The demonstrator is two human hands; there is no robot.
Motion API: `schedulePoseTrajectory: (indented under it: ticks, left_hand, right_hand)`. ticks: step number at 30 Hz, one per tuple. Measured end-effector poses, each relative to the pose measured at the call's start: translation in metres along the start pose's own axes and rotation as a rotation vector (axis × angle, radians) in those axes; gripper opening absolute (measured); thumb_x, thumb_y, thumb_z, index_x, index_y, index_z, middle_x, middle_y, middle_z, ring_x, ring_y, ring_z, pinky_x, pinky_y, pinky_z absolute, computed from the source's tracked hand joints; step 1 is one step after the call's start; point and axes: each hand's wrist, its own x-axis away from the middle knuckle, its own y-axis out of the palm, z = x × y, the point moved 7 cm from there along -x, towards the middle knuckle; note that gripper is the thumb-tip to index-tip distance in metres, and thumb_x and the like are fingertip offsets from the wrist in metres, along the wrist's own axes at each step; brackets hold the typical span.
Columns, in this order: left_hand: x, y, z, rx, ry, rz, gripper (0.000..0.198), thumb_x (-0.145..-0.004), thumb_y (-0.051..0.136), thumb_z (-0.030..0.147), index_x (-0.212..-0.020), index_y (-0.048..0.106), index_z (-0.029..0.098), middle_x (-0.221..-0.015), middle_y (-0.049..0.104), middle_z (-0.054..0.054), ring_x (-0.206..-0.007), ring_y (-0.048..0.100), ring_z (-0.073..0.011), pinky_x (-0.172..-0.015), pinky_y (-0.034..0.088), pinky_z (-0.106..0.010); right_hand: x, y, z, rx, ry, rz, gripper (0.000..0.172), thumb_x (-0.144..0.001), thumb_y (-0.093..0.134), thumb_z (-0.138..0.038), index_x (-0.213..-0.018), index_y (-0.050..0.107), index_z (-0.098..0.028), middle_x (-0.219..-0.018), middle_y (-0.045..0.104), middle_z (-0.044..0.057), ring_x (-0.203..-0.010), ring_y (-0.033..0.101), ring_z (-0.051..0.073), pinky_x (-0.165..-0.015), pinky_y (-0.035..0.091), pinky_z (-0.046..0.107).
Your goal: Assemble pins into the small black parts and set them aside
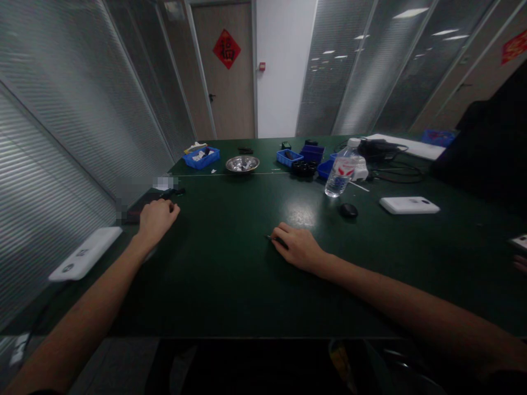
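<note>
My left hand (158, 218) is over the left side of the dark green table (222, 274), fingers curled inward. Whatever those fingers hold, if anything, is hidden. Just beyond it lie a dark flat object (134, 215) and a small black item (179, 191). My right hand (297, 246) rests low at the middle of the table, fingers closed around a thin pen-like object (268, 237). Only its narrow tip shows, pointing left; its exact kind is unclear.
A water bottle (341, 171), a black mouse (348, 210) and a white power bank (409, 205) stand right. Another white power bank (85, 253) lies left. Farther back are a metal bowl (242, 164), blue baskets (201, 158) and cables (397, 171). Someone's hand (521, 263) shows at the right edge.
</note>
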Motion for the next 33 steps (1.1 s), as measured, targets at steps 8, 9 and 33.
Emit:
schedulePoseTrajectory:
  ticks: [8, 9, 33]
  left_hand:
    - [-0.001, -0.001, -0.002, 0.01, 0.0, 0.005, 0.053, -0.099, 0.036, 0.047, -0.096, 0.075, 0.011, -0.104, 0.071, -0.021, -0.095, 0.065, -0.0347, -0.081, 0.05, -0.042]
    - [-0.001, 0.0, -0.002, 0.019, 0.004, 0.002, 0.054, -0.099, 0.035, 0.047, -0.096, 0.075, 0.011, -0.103, 0.071, -0.021, -0.093, 0.065, -0.0343, -0.081, 0.05, -0.043]
    - [0.095, -0.059, 0.212, 0.764, 0.812, -0.244, 0.02, -0.1, 0.056, 0.026, -0.111, 0.071, 0.019, -0.109, 0.073, -0.005, -0.099, 0.067, -0.0198, -0.092, 0.049, -0.034]
  right_hand:
    - [0.0, 0.0, 0.0, -0.005, 0.0, 0.009, 0.015, -0.101, 0.053, -0.028, -0.112, 0.06, -0.021, -0.108, 0.062, 0.005, -0.078, 0.058, 0.014, -0.061, 0.037, 0.026]
    - [0.0, 0.0, 0.0, -0.004, 0.002, 0.009, 0.015, -0.101, 0.053, -0.028, -0.112, 0.06, -0.021, -0.108, 0.062, 0.005, -0.078, 0.058, 0.014, -0.061, 0.037, 0.026]
    - [-0.001, 0.001, 0.001, 0.05, 0.013, 0.001, 0.015, -0.101, 0.052, -0.03, -0.111, 0.059, -0.022, -0.107, 0.062, 0.004, -0.077, 0.057, 0.015, -0.061, 0.034, 0.026]
